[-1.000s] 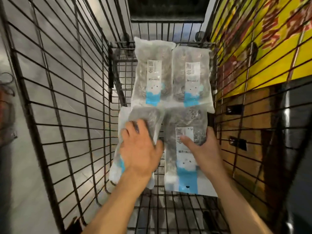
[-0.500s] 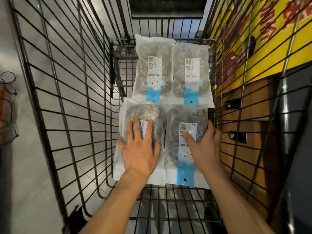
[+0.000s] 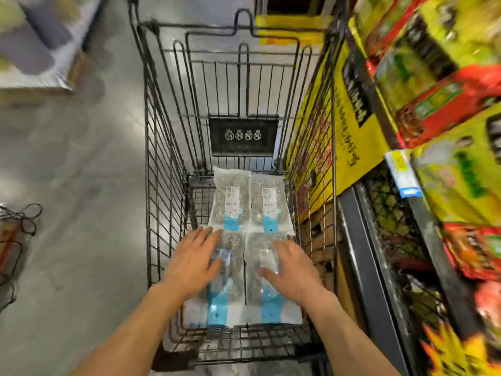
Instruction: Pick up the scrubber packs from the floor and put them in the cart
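Note:
Several clear scrubber packs with white and blue labels lie flat in two rows on the bottom of a black wire cart (image 3: 160,169). The far left pack (image 3: 230,202) and far right pack (image 3: 268,202) lie side by side. My left hand (image 3: 193,263) hovers with straight spread fingers over the near left pack (image 3: 225,299). Over the near right pack (image 3: 267,294) my right hand (image 3: 291,270) is spread the same way. Neither hand grips anything. Whether the palms touch the packs is unclear.
Shelves of yellow, green and red packaged goods (image 3: 439,131) run close along the cart's right side. Grey concrete floor (image 3: 76,185) lies to the left, with stacked goods (image 3: 38,47) at the far left and black cords (image 3: 19,221) at the left edge.
Both hands have lifted back off the two near packs with fingers spread. The view has pulled up and away, now showing the whole cart and the shelves.

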`<action>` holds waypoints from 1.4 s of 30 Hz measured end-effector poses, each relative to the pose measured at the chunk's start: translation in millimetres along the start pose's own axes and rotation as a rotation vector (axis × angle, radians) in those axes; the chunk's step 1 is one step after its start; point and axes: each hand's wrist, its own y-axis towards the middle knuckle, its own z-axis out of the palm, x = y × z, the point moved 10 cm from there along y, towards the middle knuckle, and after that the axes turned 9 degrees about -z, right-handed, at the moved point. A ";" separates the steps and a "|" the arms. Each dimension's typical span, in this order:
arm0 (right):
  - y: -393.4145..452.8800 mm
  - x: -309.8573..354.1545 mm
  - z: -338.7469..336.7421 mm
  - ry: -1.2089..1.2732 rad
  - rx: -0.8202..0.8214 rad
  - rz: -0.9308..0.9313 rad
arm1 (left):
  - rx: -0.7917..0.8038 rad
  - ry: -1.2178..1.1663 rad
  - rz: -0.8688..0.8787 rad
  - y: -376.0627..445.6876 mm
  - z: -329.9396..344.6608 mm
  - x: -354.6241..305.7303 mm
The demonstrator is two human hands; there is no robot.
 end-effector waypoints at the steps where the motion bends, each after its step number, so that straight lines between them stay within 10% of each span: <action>1: -12.8 9.1 -16.2 -0.024 -0.012 -0.002 | -0.020 0.019 0.026 -8.3 -17.0 -3.7; 11: -176.2 71.5 -119.8 -0.119 -0.274 0.233 | -0.139 0.215 0.330 -95.7 -132.2 -43.2; 22: -430.7 103.9 -83.6 0.018 -0.596 0.673 | -0.164 0.282 0.947 -253.9 -148.2 -193.8; 33: -767.7 163.3 98.0 0.252 -0.936 1.319 | -0.043 0.389 1.725 -582.6 -47.3 -348.1; 42: -986.3 356.4 343.1 0.421 -1.049 1.916 | 0.190 0.537 2.172 -908.1 109.7 -288.2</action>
